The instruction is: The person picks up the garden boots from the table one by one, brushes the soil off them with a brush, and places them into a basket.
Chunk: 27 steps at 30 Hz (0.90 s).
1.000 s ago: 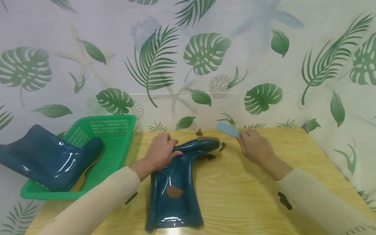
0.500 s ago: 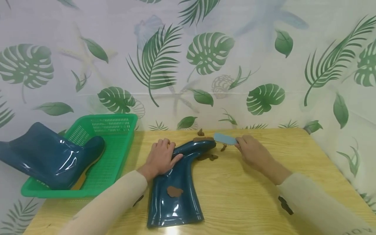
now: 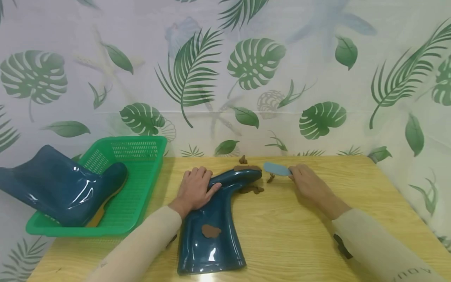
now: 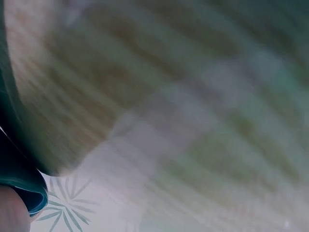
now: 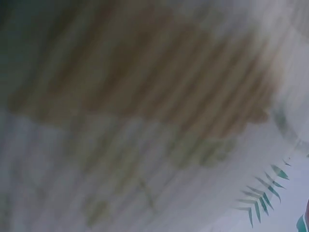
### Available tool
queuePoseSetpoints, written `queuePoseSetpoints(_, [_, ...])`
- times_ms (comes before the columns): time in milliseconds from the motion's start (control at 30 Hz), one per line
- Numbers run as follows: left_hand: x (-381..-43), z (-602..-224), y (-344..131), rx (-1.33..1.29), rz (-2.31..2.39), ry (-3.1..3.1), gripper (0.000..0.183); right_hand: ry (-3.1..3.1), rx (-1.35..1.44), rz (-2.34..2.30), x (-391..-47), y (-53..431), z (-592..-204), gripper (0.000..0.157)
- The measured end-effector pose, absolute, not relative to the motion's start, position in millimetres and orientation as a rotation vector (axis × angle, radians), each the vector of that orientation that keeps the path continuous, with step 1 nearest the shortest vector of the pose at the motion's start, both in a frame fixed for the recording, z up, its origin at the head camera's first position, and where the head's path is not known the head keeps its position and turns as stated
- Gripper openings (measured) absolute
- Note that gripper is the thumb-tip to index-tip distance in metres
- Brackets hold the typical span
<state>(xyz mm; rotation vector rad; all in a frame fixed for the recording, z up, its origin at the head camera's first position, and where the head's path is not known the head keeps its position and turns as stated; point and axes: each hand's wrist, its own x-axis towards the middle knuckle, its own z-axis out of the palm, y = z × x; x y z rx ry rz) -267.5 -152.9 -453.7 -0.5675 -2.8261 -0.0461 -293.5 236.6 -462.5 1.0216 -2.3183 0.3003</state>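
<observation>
A glossy dark-blue rubber boot [image 3: 211, 254] lies on its side on the wooden table, its toe toward the back right. My left hand [image 3: 193, 192] grips it near the heel, fingers over the sole side and thumb along the ankle. Brown mud-like patches sit on the shaft [image 3: 210, 231] and along the sole edge [image 3: 246, 168]. In my right hand [image 3: 310, 186] is a flat light-blue tool [image 3: 276, 169] with a rounded end, just right of the toe and apart from it; its kind is unclear. Both wrist views are mostly blurred; the left shows a boot edge [image 4: 19, 169].
At the left stands a green plastic basket [image 3: 149, 184] with a second dark-blue boot [image 3: 67, 188] leaning out over its left rim. Small brown clumps [image 3: 270, 178] lie around the toe on the table [image 3: 282, 235]. A leaf-patterned cloth [image 3: 218, 78] hangs behind.
The blue tool came down and left to the boot's toe, then drew back a little to the right. My left hand stays on the boot, its thumb now reaching further out.
</observation>
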Motion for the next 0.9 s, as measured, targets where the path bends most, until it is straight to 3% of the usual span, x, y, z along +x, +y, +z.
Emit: queuePoseSetpoints(900, [-270.0, -457.2, -153.1, -0.588, -0.043, -2.783, 0.057, -2.366, 1.002, 0.298, -291.9, 213.5, -462.4, 0.018])
